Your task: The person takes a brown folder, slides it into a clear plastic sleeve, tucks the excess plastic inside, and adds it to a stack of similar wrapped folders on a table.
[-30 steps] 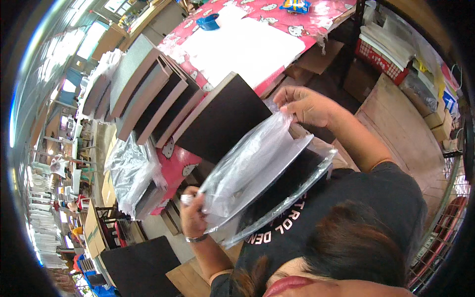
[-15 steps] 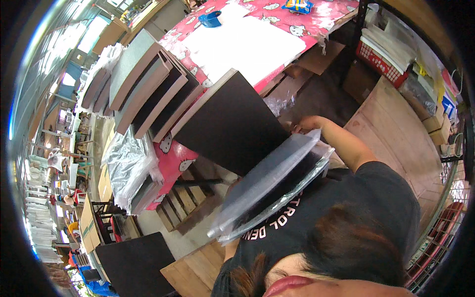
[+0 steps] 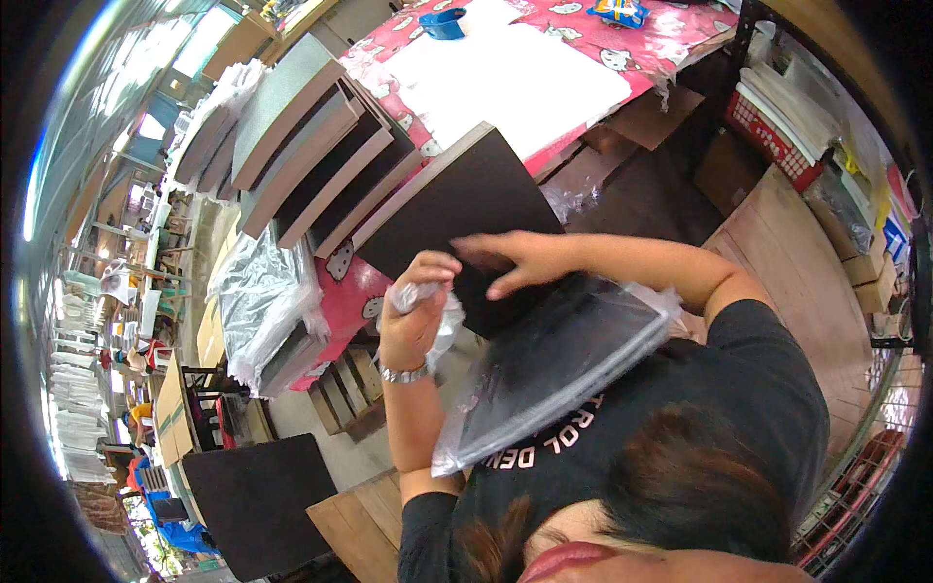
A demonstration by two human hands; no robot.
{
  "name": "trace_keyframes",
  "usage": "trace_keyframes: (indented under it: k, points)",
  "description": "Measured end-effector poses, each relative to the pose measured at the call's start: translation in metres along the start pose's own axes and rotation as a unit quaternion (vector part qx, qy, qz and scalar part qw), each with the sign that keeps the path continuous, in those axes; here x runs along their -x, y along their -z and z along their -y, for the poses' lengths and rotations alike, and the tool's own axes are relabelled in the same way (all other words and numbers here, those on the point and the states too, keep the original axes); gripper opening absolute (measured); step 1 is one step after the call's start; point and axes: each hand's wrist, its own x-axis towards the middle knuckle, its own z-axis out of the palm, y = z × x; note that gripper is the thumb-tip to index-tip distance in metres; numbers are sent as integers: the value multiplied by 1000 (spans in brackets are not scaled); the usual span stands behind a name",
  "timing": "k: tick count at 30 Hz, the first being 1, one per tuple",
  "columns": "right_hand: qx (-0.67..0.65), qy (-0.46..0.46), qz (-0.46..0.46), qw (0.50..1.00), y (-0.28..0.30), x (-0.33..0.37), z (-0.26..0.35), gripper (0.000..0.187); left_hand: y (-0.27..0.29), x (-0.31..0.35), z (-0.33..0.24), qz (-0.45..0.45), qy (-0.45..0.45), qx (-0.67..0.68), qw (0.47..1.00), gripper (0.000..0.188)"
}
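My left hand (image 3: 418, 301), with a metal band at its wrist, is raised near the left side of a black panel (image 3: 457, 209). Its fingers are closed around a crumpled whitish wad (image 3: 450, 325), thin plastic or cloth; I cannot tell which. My right hand (image 3: 515, 260) reaches across the panel's dark face with fingers stretched out, its fingertips close to my left hand. Whether they touch the panel is unclear. Against my body, below both hands, leans a dark flat piece in clear plastic (image 3: 564, 374). The black panel stands tilted at the table edge.
Several thick dark panels (image 3: 321, 146) are stacked on the left of the pink-covered table (image 3: 573, 83). Plastic-wrapped pieces (image 3: 267, 301) lie below them. On the table are a white sheet (image 3: 515, 92) and a blue tape dispenser (image 3: 443, 23). A red basket (image 3: 773, 136) stands on the right.
My left hand has come up into view from behind the wrapped piece, holding the wad. My right hand has moved left from the panel's right edge. The wrapped piece lies flatter against me.
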Motion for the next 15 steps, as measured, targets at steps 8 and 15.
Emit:
trace_keyframes:
  k: [8, 15]
  points:
    - [-151, 48, -122, 980, 48, -12, 84, 50, -18, -23, -7, -143, -6, 165, 976, 63]
    - [22, 9, -156, 988, 32, -27, 86, 18, -19, -11, 0, -319, 57, -4, 946, 14]
